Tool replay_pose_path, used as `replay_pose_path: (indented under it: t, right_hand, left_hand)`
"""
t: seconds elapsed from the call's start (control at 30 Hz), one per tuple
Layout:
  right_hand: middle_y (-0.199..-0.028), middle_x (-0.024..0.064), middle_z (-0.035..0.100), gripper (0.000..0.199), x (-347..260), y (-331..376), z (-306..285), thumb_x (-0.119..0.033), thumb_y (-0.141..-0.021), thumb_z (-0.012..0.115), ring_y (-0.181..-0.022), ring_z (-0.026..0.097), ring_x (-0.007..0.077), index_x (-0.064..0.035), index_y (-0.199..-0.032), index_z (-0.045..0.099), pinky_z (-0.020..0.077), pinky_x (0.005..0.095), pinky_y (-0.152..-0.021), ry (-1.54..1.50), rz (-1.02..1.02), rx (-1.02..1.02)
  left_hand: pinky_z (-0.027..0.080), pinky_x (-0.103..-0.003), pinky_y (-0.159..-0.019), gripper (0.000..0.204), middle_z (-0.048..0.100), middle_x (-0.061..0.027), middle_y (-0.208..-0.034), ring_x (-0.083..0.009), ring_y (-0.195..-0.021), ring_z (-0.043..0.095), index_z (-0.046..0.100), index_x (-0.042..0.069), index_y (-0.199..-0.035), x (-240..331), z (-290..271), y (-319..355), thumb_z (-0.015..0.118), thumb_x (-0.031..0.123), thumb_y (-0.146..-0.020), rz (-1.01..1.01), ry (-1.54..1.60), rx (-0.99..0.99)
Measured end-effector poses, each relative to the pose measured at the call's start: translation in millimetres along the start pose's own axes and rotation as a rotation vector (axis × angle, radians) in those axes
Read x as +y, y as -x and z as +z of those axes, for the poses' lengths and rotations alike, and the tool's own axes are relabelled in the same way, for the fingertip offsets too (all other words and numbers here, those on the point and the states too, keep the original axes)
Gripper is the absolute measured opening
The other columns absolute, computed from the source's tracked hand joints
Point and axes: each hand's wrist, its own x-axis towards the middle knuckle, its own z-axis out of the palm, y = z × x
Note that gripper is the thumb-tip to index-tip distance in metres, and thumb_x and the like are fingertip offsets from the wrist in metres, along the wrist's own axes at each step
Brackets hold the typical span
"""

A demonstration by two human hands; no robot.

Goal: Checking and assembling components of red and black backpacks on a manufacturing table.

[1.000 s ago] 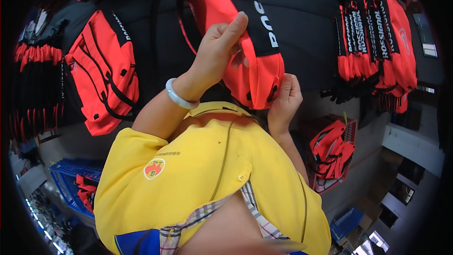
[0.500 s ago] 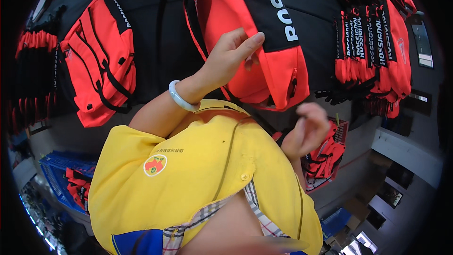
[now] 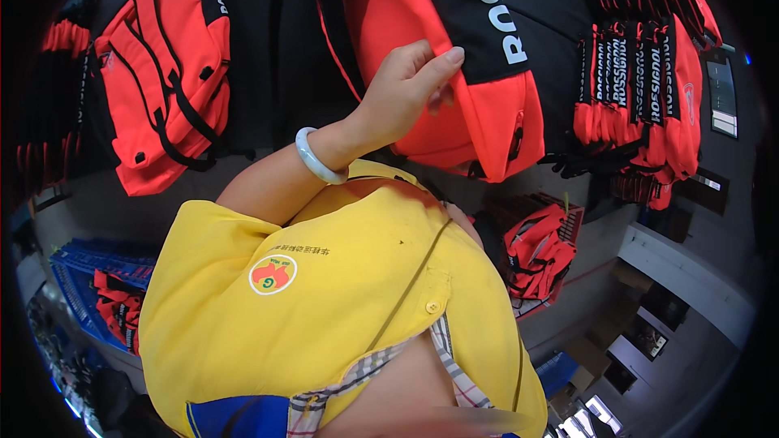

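A large red-and-black backpack (image 3: 398, 16) lies on the black-covered table (image 3: 548, 12) in front of me, its near end close to my body. My left hand (image 3: 410, 85), with a pale bangle on the wrist, pinches the bag's edge where the red panel meets the black one. The thumb lies on top and the fingers are curled underneath. Only a small patch of skin from my right hand (image 3: 465, 223) shows beside my yellow shirt, below the bag; its fingers are hidden. Another red backpack (image 3: 166, 73) with black straps lies to the left.
Stacked red-and-black backpacks (image 3: 641, 105) stand along the table's right side. More stacked bags (image 3: 61, 105) are at the far left. Below the table's edge, a red crate (image 3: 574, 231) at right and a blue crate (image 3: 73, 276) at left hold similar bags.
My right hand, raised beside the bag's near end before, has dropped back against my body and is mostly hidden. My left hand keeps its grip on the backpack. The view has shifted slightly.
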Motion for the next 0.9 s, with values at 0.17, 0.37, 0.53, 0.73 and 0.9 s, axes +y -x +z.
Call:
replay_pose_path:
  t: [0.17, 0.37, 0.53, 0.73, 0.9]
  right_hand:
    - [-0.078, 0.0037, 0.063, 0.015, -18, 50, -60, -0.003, -0.089, 0.052, -0.071, 0.058, 0.0095, -0.0010, -0.098, 0.065, 0.0473, 0.0259, -0.064, -0.175, -0.092, 0.069]
    - [-0.086, 0.0061, 0.060, 0.024, -167, 140, -183, -0.013, -0.102, 0.038, -0.056, 0.048, 0.0051, -0.0018, -0.118, 0.053, 0.0441, 0.0195, -0.056, -0.448, -0.535, 0.667]
    - [-0.105, 0.0097, 0.066, 0.030, -289, 149, -191, -0.017, -0.101, 0.044, -0.050, 0.033, -0.0015, 0.0003, -0.120, 0.059, 0.0397, 0.0171, -0.053, -0.755, -0.773, 0.638]
    - [-0.092, 0.0022, 0.064, 0.052, -324, 133, -177, -0.031, -0.081, 0.079, -0.073, 0.055, 0.0026, 0.0041, -0.114, 0.060, 0.0419, 0.0163, -0.059, -0.483, -0.831, 0.534]
    - [-0.094, 0.0037, 0.066, 0.039, -298, 117, -159, -0.011, -0.080, 0.076, -0.080, 0.060, 0.0049, 0.0051, -0.111, 0.058, 0.0488, 0.0189, -0.069, -0.585, -0.734, 0.445]
  left_hand:
    - [0.039, -0.020, -0.049, 0.037, 0.054, 0.0010, -0.061, -0.0064, -0.056, 0.055, 0.056, 0.006, -0.072, 9, -33, 2, 0.064, 0.035, -0.092, -0.004, -0.085, 0.141]
    - [0.031, -0.017, -0.046, 0.032, 0.048, 0.0066, -0.057, -0.0017, -0.050, 0.046, 0.058, 0.012, -0.071, 67, -105, -33, 0.064, 0.037, -0.091, 0.156, -0.248, 0.199]
    - [0.028, -0.017, -0.041, 0.034, 0.045, 0.0072, -0.053, -0.0009, -0.044, 0.043, 0.056, 0.012, -0.071, 109, -108, -36, 0.061, 0.037, -0.093, 0.040, -0.696, 0.078]
    - [0.038, -0.024, -0.046, 0.043, 0.048, 0.0002, -0.052, -0.0061, -0.050, 0.051, 0.052, 0.001, -0.063, 75, -31, -11, 0.064, 0.030, -0.093, 0.025, -0.783, -0.028]
    - [0.041, -0.026, -0.049, 0.049, 0.055, -0.0051, -0.054, -0.0094, -0.050, 0.053, 0.062, -0.002, -0.072, 25, 4, 16, 0.060, 0.041, -0.093, -0.099, -0.488, 0.029]
